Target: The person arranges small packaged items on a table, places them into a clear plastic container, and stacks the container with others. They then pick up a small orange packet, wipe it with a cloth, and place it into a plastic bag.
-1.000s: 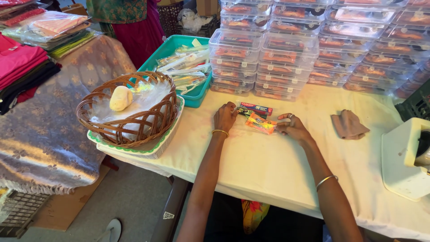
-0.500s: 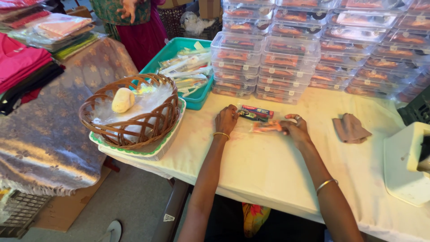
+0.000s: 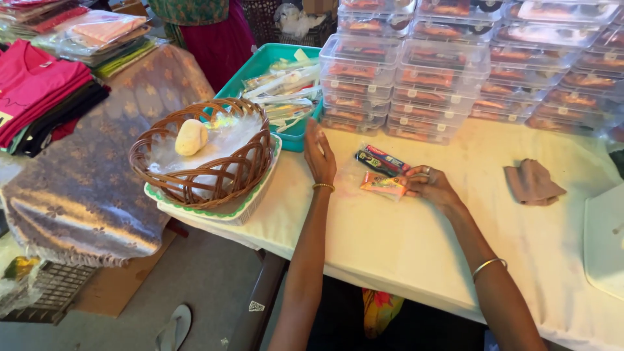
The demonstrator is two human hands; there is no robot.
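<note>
So the main thing that's changed: the left hand (image 3: pixel 319 155) was curled up in a loose fist right beside the little pile of packets a moment ago, and now it's lifted off the white tablecloth (image 3: pixel 390 247) and stretched flat, fingers straight and empty, pointing toward the teal plastic tray of wrapped toothbrushes (image 3: pixel 284 88) just behind it. It isn't touching anything in there yet as far as I can tell. The right hand (image 3: pixel 430 184) hasn't really left its spot, it's still pinching the clear bag with the orange sachet (image 3: pixel 383 185) at the bag's right edge, fingers closed on the plastic, and the bag lies flat on the cloth. The red and dark toothpaste box (image 3: pixel 383 160) sits touching the top of that bag, slightly more angled than before. Taking the packet pile as the reference, the brown woven wicker basket (image 3: pixel 205 156) with its pale round lump (image 3: pixel 191 137) is off to the left, the stacks of clear lidded plastic boxes (image 3: pixel 455 71) are behind it, and the folded brown cloth (image 3: pixel 533 182) is well off to the right. My read is one hand anchors the bag while the other goes for another item.
</note>
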